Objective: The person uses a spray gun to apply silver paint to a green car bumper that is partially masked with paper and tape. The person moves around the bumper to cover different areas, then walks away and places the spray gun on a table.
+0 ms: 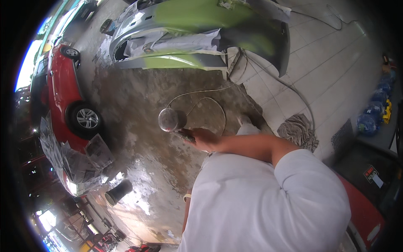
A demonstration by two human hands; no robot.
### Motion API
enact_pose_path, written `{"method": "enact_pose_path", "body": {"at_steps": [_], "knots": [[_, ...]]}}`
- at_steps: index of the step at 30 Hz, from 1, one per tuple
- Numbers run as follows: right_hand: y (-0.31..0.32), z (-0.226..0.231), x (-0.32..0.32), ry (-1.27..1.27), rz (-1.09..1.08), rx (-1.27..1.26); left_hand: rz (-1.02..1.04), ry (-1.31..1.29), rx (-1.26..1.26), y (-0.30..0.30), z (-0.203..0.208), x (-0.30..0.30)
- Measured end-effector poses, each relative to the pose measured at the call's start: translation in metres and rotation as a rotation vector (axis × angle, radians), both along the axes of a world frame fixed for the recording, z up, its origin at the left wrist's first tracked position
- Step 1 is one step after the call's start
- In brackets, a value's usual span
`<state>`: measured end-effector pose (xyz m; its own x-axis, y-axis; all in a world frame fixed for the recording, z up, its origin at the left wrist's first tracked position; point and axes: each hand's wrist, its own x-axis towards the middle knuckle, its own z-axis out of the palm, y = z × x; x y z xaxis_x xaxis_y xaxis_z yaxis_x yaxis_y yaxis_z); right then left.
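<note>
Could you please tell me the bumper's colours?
The bumper is green and grey, clearest in head view.

Daylight pours in from the left, burning white beyond the red car [61, 94] and glaring off the near concrete floor [140, 182], which I see dimmer beside the far green panel [184, 17]; my remote fisheye view curves and softens toward a black rim.

a plain white crew t-shirt [247, 206] shows soft creases, with a short, loose right sleeve [312, 176] ending near the elbow in a simple edge. a narrow, pale yellowish band [187, 196] circles the left arm [186, 212].
</note>
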<state>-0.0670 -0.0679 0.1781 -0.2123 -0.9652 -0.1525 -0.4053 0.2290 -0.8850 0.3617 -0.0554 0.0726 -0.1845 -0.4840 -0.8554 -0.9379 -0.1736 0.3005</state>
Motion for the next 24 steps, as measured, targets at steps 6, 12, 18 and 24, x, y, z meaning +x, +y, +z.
{"method": "enact_pose_path", "body": {"at_steps": [6, 12, 18, 24], "knots": [[0.046, -0.007, -0.046, -0.064, -0.01, 0.053, 0.181, 0.291, 0.028, 0.028, -0.002, -0.063], [0.073, 0.009, -0.077, -0.118, 0.098, 0.099, 0.236, 0.455, -0.463, -0.044, 0.101, -0.231], [0.091, 0.025, -0.091, -0.137, 0.301, 0.021, 0.173, 0.149, -0.441, -0.097, 0.142, -0.313], [0.101, 0.033, -0.105, -0.25, 0.367, 0.026, -0.665, 0.147, -0.735, -0.101, 0.071, -0.271]]}}
